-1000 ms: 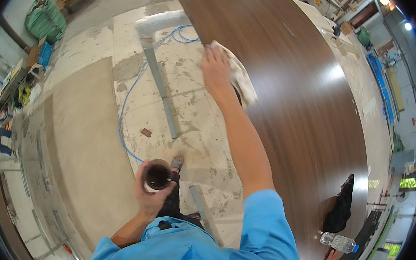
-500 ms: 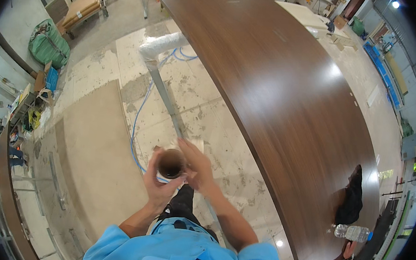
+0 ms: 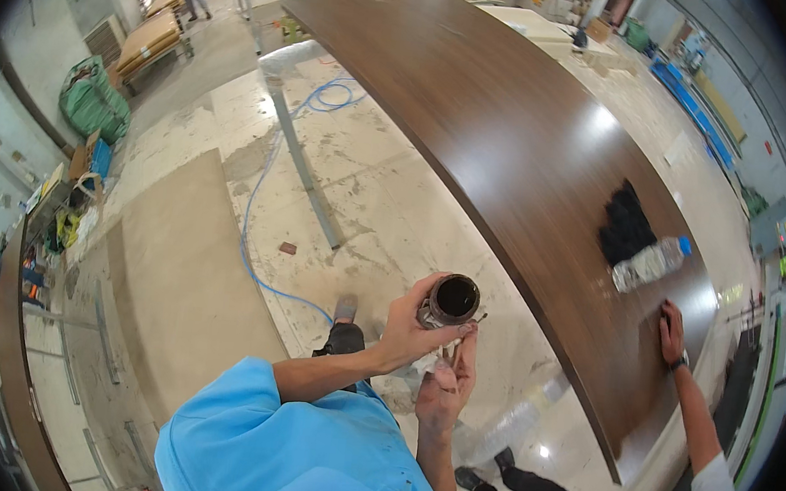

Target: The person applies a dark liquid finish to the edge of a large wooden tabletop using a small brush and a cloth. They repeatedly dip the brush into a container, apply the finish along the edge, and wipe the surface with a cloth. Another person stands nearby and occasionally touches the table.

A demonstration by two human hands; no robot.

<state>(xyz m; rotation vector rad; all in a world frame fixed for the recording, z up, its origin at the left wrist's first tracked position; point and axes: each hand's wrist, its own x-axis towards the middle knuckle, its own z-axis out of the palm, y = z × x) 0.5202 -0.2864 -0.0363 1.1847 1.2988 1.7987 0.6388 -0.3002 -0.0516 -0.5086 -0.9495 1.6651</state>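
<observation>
Can: small round open-topped can (image 3: 450, 301) with a dark inside, held up in the near middle of the scene, over the pale stained floor (image 3: 388, 198) and just left of the tabletop's near edge.
Left hand: left hand (image 3: 410, 326) wraps the can from the left and below, fingers curled around its wall in a closed hold.
Right hand: right hand (image 3: 445, 388) sits just under the can, fingers pointing up and bunched around a thin stick-like thing whose tip shows beside the can's rim; what it is, I cannot tell.
Tabletop: long curved dark brown tabletop (image 3: 513, 153) runs from the far middle down to the near right, glossy with glare.
On the tabletop: a black cloth (image 3: 627, 224) and a clear plastic bottle (image 3: 650, 262) with a blue cap lie touching, toward the right end.
Other person: another person's hand (image 3: 671, 331) rests flat on the tabletop's near right end.
Floor: blue hose (image 3: 259, 224) trails from far to near, left of a grey metal leg (image 3: 306, 168).
</observation>
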